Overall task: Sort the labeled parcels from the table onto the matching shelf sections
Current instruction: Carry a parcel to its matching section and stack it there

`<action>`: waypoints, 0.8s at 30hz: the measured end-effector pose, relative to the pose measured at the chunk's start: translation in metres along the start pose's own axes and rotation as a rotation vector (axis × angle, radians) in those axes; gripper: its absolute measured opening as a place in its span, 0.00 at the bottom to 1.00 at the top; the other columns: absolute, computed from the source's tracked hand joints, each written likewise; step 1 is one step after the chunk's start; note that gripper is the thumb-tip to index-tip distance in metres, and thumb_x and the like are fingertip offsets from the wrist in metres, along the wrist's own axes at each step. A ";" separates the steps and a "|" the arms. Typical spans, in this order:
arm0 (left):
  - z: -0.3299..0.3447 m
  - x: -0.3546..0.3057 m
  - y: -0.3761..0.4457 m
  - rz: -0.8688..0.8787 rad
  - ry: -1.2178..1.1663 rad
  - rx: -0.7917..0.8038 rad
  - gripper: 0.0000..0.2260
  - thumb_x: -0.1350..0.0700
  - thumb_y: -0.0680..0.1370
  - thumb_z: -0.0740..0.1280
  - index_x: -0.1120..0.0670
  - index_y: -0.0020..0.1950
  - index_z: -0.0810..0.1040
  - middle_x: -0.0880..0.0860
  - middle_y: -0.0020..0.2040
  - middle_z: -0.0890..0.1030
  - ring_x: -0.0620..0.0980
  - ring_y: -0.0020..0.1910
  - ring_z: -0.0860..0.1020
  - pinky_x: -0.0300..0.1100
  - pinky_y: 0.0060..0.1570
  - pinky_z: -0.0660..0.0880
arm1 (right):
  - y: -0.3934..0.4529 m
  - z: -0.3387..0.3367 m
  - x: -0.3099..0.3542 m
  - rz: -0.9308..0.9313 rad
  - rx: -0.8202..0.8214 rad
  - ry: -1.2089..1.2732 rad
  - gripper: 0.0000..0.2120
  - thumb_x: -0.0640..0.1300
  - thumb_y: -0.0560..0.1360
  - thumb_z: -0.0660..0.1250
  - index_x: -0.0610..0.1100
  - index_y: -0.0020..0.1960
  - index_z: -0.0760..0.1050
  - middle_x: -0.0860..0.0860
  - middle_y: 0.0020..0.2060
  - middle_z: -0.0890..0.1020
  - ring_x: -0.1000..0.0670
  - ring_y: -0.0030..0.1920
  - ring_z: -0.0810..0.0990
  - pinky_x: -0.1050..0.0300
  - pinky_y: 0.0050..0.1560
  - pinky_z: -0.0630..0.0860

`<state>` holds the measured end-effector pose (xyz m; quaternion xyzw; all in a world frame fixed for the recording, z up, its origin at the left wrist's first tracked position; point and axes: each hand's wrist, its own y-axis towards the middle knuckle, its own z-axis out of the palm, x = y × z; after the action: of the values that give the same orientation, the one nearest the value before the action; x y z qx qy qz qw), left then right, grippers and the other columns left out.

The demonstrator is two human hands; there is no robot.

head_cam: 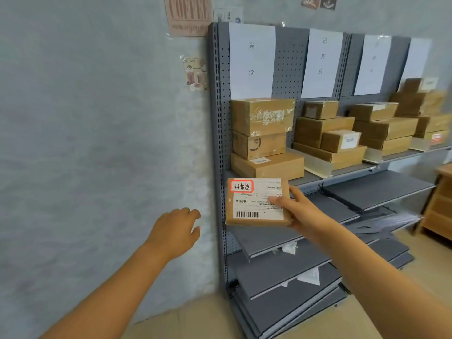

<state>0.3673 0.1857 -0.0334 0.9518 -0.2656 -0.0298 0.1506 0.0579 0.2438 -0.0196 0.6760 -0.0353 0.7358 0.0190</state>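
My right hand grips a flat brown parcel by its right edge, thumb on top. The parcel's white shipping label faces me, with a red-framed mark at its top left and a barcode below. I hold it just in front of the grey shelf, below the leftmost stack of three cardboard boxes. Above that stack hangs a white paper sign with two characters. My left hand hovers to the left of the parcel with nothing in it, fingers loosely curled and apart.
Three more paper signs hang along the pegboard back, each over its own stack of boxes. Lower grey shelf boards step down toward the floor. A blue-grey wall is on the left, a wooden cabinet at far right.
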 end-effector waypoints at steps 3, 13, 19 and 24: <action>0.011 -0.023 0.042 0.017 -0.002 0.008 0.18 0.47 0.82 0.58 0.49 0.72 0.71 0.49 0.61 0.78 0.50 0.59 0.76 0.44 0.56 0.74 | 0.029 -0.032 0.002 -0.004 -0.022 0.007 0.34 0.52 0.65 0.79 0.57 0.67 0.68 0.50 0.53 0.86 0.47 0.54 0.86 0.45 0.56 0.82; 0.052 -0.096 0.177 -0.102 0.009 0.029 0.15 0.50 0.82 0.58 0.52 0.66 0.74 0.50 0.56 0.79 0.51 0.56 0.76 0.47 0.55 0.74 | 0.153 -0.157 0.027 0.017 0.026 0.015 0.34 0.54 0.65 0.77 0.55 0.68 0.69 0.51 0.55 0.86 0.47 0.56 0.84 0.45 0.54 0.83; 0.065 -0.101 0.226 -0.177 0.026 0.033 0.16 0.49 0.82 0.58 0.50 0.68 0.73 0.50 0.58 0.79 0.52 0.58 0.77 0.48 0.56 0.74 | 0.223 -0.190 0.041 0.039 0.107 -0.006 0.22 0.56 0.71 0.74 0.59 0.62 0.71 0.55 0.50 0.87 0.52 0.49 0.86 0.55 0.43 0.83; 0.079 -0.082 0.265 -0.213 0.055 0.045 0.18 0.48 0.82 0.58 0.48 0.71 0.71 0.50 0.61 0.78 0.50 0.59 0.76 0.46 0.56 0.74 | 0.283 -0.193 0.052 0.108 0.120 -0.054 0.22 0.56 0.73 0.73 0.54 0.64 0.73 0.53 0.51 0.87 0.50 0.52 0.85 0.55 0.43 0.82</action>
<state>0.1550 -0.0093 -0.0303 0.9782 -0.1591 -0.0137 0.1324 -0.1598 -0.0241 0.0089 0.6926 -0.0281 0.7180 -0.0626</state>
